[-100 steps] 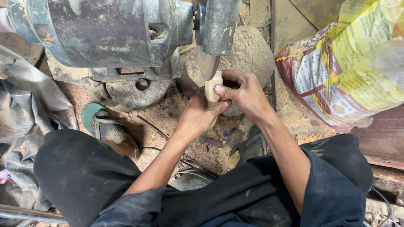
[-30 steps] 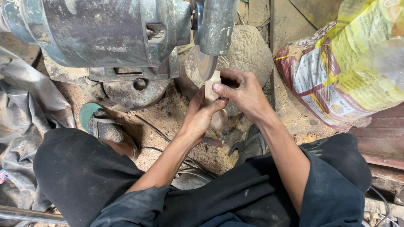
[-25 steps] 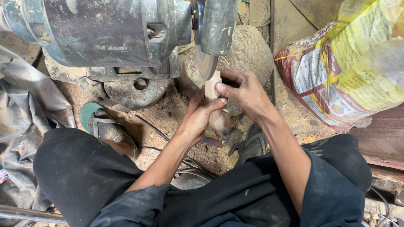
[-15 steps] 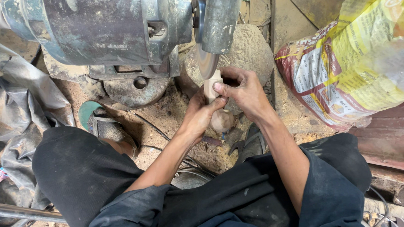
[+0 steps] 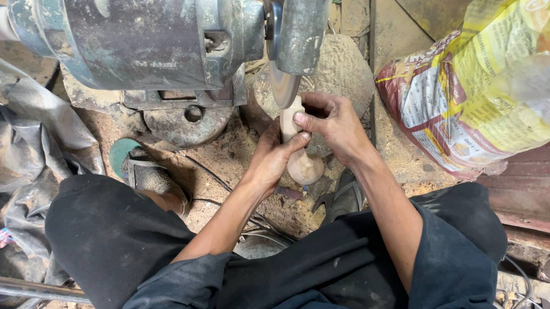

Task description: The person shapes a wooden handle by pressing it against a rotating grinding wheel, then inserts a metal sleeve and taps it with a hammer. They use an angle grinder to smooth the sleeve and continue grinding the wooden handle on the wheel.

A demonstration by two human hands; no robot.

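A pale wooden spoon-shaped piece (image 5: 299,147) is held upright in both hands, its rounded bowl end down and its narrow handle end up. My left hand (image 5: 270,159) grips it from the left around the middle. My right hand (image 5: 332,124) pinches the upper end from the right. The top of the piece sits right at the edge of the spinning disc (image 5: 281,85) of a grey-green motor-driven grinder (image 5: 145,36).
A yellow and red plastic sack (image 5: 494,82) bulges at the right. Crumpled grey sheeting (image 5: 3,158) lies at the left. Sawdust covers the floor (image 5: 229,158). My foot in a sandal (image 5: 148,179) rests under the motor. A metal rod (image 5: 21,288) crosses the lower left.
The wooden piece has been shifted slightly in my hands against the disc; my right fingers have regripped its upper end. The hands stay in the same place.
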